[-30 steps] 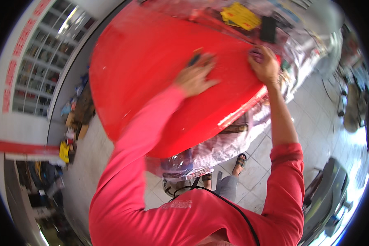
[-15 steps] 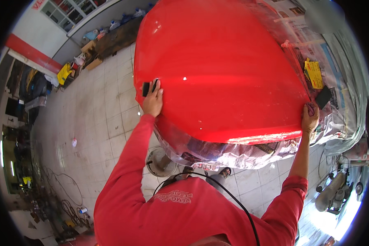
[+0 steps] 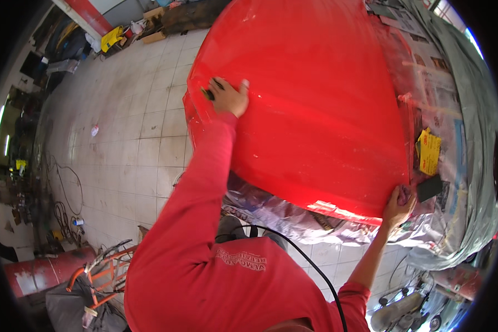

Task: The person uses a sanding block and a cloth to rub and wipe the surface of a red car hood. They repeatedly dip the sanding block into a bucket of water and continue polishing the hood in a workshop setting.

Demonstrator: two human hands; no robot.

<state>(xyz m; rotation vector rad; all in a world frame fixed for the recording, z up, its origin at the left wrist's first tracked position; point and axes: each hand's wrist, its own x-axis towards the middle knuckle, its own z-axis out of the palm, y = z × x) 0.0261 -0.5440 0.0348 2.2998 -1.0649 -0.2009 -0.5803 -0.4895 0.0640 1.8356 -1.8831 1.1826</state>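
Note:
A glossy red car hood (image 3: 315, 133) spreads out in front of me. On its left side my left hand (image 3: 229, 99) presses a small black sanding block (image 3: 207, 93) flat on the paint. The block has a yellowish edge, and my fingers partly hide it. At the hood's near right corner my right hand (image 3: 398, 210) is closed around a crumpled dark pink rag (image 3: 405, 195). Just beyond that hand lie a dark square pad (image 3: 429, 188) and a yellow packet (image 3: 429, 151) on the covering.
Plastic film and newspaper (image 3: 276, 207) hang below the hood's front edge. Grey-green sheeting (image 3: 476, 133) drapes the right side. A black hose (image 3: 310, 263) crosses my torso. An orange metal frame (image 3: 97, 279) and a red cylinder (image 3: 50, 271) stand at lower left on the tiled floor.
My left hand has slid the block forward and inward over the hood, with the arm reaching farther. My right hand stays at the corner with the rag. The view has shifted.

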